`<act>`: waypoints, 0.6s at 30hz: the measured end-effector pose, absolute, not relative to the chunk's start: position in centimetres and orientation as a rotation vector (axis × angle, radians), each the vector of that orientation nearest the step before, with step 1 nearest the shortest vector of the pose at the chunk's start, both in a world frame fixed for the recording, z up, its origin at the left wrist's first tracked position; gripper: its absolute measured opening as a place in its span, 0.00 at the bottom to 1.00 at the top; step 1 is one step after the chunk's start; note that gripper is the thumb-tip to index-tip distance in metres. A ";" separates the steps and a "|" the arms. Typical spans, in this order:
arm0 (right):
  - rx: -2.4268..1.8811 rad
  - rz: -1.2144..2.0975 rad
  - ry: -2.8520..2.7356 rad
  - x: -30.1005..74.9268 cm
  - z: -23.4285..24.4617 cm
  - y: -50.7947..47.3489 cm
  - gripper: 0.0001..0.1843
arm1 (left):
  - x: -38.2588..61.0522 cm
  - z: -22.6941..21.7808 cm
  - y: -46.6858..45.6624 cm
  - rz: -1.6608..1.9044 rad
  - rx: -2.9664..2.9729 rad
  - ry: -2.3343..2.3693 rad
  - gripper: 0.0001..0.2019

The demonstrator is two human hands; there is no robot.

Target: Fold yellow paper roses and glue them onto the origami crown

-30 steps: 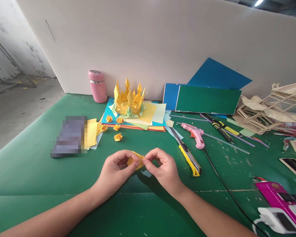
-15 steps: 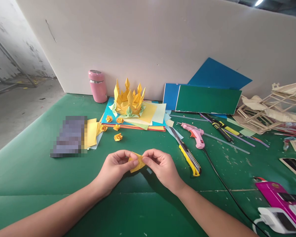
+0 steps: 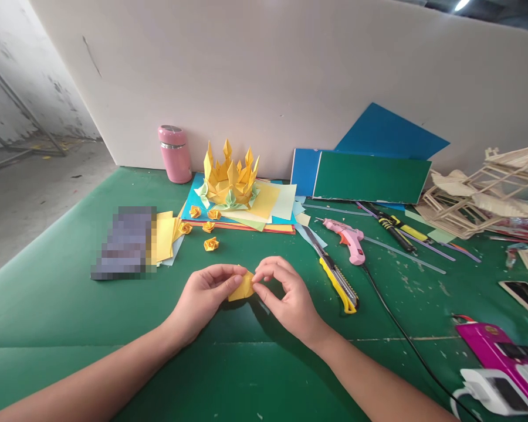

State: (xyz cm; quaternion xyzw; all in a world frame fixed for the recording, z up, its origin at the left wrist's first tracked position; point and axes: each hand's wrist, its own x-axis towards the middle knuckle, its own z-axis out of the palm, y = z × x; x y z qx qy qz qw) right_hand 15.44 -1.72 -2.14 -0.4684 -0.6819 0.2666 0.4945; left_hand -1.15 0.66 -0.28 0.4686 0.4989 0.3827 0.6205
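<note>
My grip is a two-handed pinch: my left hand (image 3: 206, 293) presses thumb and forefinger together on the near-left edge of the folded yellow paper (image 3: 242, 288), and my right hand (image 3: 286, 296) nips its right corner between thumb and fingertips, the other fingers curled loosely above. The paper sits between my two hands, held just over the green worktop (image 3: 70, 316); I cannot tell whether its lower edge touches the surface.

Just beyond my left grip lies a small paper rose (image 3: 210, 244), with three more paper roses (image 3: 198, 217) in a loose row a little further out. Past those stands a yellow paper crown (image 3: 229, 176) on a stack of coloured sheets (image 3: 277, 202), and left of the crown a pink flask (image 3: 175, 153) stands upright against the wall. Some yellow sheets (image 3: 163, 235) lie out to the far left of my left hand.

Close to the right of my right hand lies a yellow utility knife (image 3: 337, 278), pointing away from me. Beyond it is a pink glue gun (image 3: 349, 237), its black cord (image 3: 396, 316) running back past my right forearm. Further right, well apart from my grip, blue and green boards (image 3: 369, 176) lean on the wall beside wooden stick models (image 3: 479, 199). A magenta device (image 3: 493, 346) sits at the near right.
</note>
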 end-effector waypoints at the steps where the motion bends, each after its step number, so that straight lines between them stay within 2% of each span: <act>1: -1.119 0.544 -1.710 15.5 -2.1 -1.7 0.06 | -1.2 -0.4 0.7 0.867 1.100 1.159 0.17; 4: -0.995 0.381 -1.870 15.6 -2.2 -1.8 0.13 | -1.3 -0.7 0.8 0.841 1.147 1.143 0.19; 7: -0.908 0.375 -1.962 15.7 -2.4 -1.7 0.16 | -1.4 -0.9 0.8 0.821 1.169 1.109 0.23; 11: -0.928 0.423 -1.953 15.8 -2.6 -1.7 0.12 | -1.4 -0.6 0.8 0.801 1.182 1.109 0.28; 18: -0.960 0.392 -1.950 15.9 -2.5 -1.7 0.08 | -1.4 0.4 0.6 0.734 1.070 1.064 0.29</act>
